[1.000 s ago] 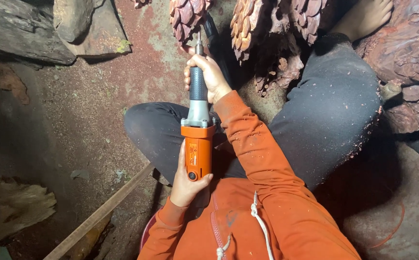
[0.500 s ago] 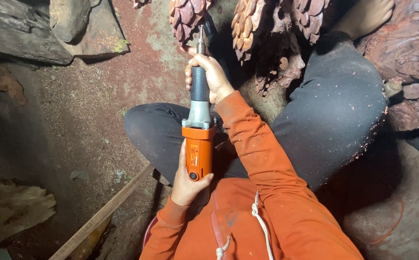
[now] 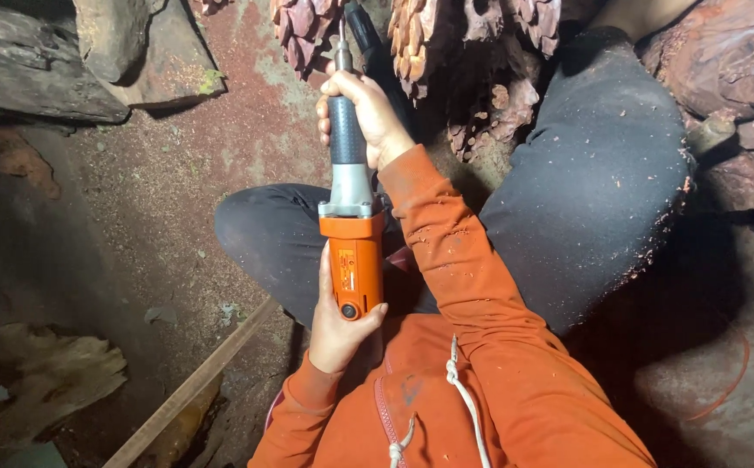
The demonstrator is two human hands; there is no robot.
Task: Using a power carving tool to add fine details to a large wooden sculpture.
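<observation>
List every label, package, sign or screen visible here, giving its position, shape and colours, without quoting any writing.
Label: a small upright rectangular sticker, pale on the orange body of the power tool, just above the left hand.
No packages, signs or screens show.

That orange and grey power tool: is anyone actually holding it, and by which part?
Yes, both hands hold the orange and grey die grinder: the left hand cups its orange rear end, and the right hand wraps the dark grey neck near the bit.

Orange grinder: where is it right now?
Head view, centre: the orange grinder is held upright between both hands, left hand at its rear, right hand near the tip at the carved wood.
</observation>
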